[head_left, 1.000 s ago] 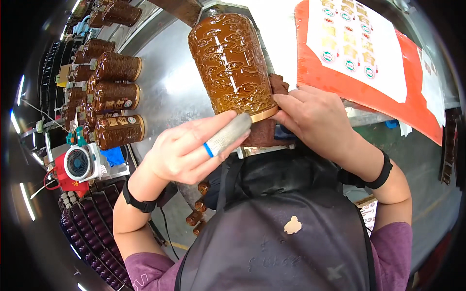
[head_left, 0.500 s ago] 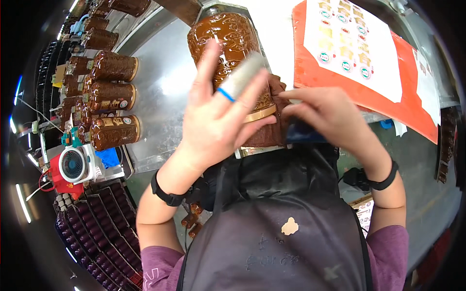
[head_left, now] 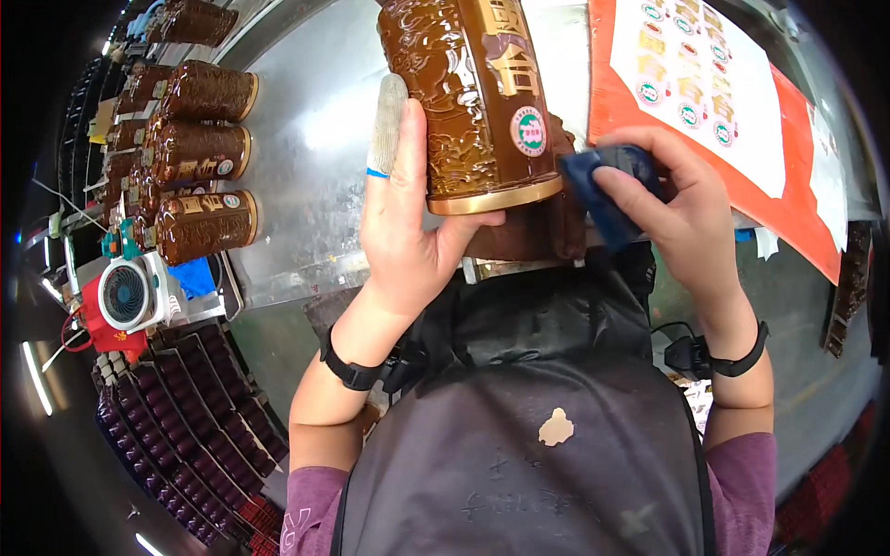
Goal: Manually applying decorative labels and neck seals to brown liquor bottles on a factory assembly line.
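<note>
— Rolled round in the grip, that's what has happened to the tall glossy brown ceramic bottle with gold relief lettering (head_left: 473, 93): half a second ago its patterned side faced up, now the gold characters and a small round green-and-white sticker (head_left: 527, 131) show.

— And the left hand (head_left: 408, 232)?

— It has slid from lying over the top of the bottle to cupping its lower end, thumb under the gold-banded rim, fingers up the side. One finger wears a pale fabric cot with a blue ring (head_left: 385, 125). Closed firmly on the bottle, I'd say.

— The right hand (head_left: 663, 208)?

— Closed round a folded dark blue cloth (head_left: 603, 181), now just beside the bottle's base, near the sticker. I judge the wiping has moved on to the labelled face.

— Where does the bottle sit?

— Lifted over the shiny steel desk (head_left: 306, 139), above a dark brown box (head_left: 533, 232) at the near edge.

— Anything else about?

— A row of matching brown bottles lying on their sides (head_left: 204, 153) at left, a small white desk fan (head_left: 125, 295) below them, and an orange sheet carrying rows of round stickers (head_left: 714, 83) at right.
</note>
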A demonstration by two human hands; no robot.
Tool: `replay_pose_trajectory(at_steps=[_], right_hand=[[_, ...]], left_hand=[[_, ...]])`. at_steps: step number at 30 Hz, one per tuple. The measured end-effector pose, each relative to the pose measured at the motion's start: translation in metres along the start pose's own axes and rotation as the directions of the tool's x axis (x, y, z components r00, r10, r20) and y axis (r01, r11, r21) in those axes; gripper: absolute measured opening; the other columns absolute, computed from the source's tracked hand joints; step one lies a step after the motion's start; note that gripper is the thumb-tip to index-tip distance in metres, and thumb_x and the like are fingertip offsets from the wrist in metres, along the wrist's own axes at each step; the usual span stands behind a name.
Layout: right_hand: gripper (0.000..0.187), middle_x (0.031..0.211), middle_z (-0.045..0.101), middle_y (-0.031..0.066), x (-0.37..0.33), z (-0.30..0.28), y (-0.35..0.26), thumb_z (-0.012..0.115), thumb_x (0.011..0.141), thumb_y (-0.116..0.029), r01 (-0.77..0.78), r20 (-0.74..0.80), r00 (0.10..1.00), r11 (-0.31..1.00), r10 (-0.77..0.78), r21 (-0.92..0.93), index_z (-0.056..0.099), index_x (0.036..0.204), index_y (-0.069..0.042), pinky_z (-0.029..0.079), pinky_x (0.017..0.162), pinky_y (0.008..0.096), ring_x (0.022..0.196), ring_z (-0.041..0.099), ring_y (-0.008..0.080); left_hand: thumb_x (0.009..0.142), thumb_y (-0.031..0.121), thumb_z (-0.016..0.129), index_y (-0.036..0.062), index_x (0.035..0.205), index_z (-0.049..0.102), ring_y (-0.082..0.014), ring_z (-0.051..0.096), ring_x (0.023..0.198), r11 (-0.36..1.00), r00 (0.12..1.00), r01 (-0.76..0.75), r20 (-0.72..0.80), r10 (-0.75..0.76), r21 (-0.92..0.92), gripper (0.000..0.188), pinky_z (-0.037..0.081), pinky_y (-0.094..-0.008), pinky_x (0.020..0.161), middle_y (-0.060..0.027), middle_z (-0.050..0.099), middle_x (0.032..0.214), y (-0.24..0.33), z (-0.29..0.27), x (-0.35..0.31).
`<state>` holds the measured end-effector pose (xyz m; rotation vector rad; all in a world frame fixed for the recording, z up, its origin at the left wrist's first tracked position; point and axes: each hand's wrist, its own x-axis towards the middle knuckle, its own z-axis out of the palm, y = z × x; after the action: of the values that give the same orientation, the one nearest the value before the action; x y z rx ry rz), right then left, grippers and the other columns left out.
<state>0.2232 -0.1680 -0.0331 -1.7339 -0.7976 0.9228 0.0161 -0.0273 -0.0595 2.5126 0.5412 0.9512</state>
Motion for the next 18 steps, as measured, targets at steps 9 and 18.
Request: replay_pose_trajectory(at_steps=[9,18], right_hand=[[0.026,0.091,0.069,0.0030,-0.011,0.016,-0.010,0.075,0.086,-0.010,0.340,-0.014,0.940,0.933,-0.341,0.118,0.066,0.109,-0.002,0.052,0.068,0.0234,0.078,0.063,0.0081],[0.027,0.096,0.068,0.0042,-0.001,-0.002,-0.003,0.074,0.087,-0.008,0.287,-0.131,0.947,0.955,-0.294,-0.071,0.065,0.111,-0.001,0.051,0.071,0.0224,0.080,0.062,0.0083]], left_hand=[[0.071,0.013,0.084,-0.0007,0.151,0.034,-0.0491,0.035,0.140,0.997,0.991,0.031,0.129,-0.040,0.071,0.095,0.036,-0.0516,0.112,-0.0276,0.038,0.150,0.006,-0.006,0.011],[0.068,0.007,0.083,0.0023,0.145,0.045,-0.0465,0.043,0.135,0.998,0.999,0.004,0.040,-0.006,0.058,0.086,0.040,-0.0485,0.110,-0.0247,0.045,0.147,0.007,-0.007,0.025]])
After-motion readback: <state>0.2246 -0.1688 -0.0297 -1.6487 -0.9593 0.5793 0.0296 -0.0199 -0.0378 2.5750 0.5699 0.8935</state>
